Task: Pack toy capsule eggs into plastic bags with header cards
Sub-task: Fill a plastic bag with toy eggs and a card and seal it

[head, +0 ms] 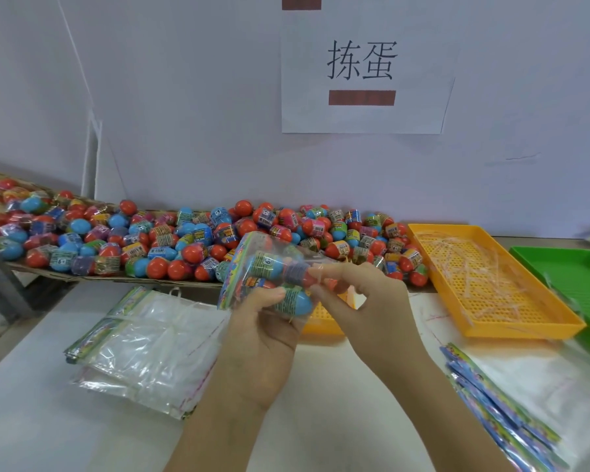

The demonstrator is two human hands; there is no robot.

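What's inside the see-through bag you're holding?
Toy capsule eggs, blue and red with printed labels, show through the bag. The left hand and right hand cover part, so the count is unclear.

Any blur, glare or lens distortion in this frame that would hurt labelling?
Head view: lighting is soft and even, no hard shadows; white glare on the stack of empty bags; the header-card bags at lower right are smeared and the held bag of eggs is slightly soft, while the wall sign is sharp; wide-angle bowing curves the row of loose eggs.
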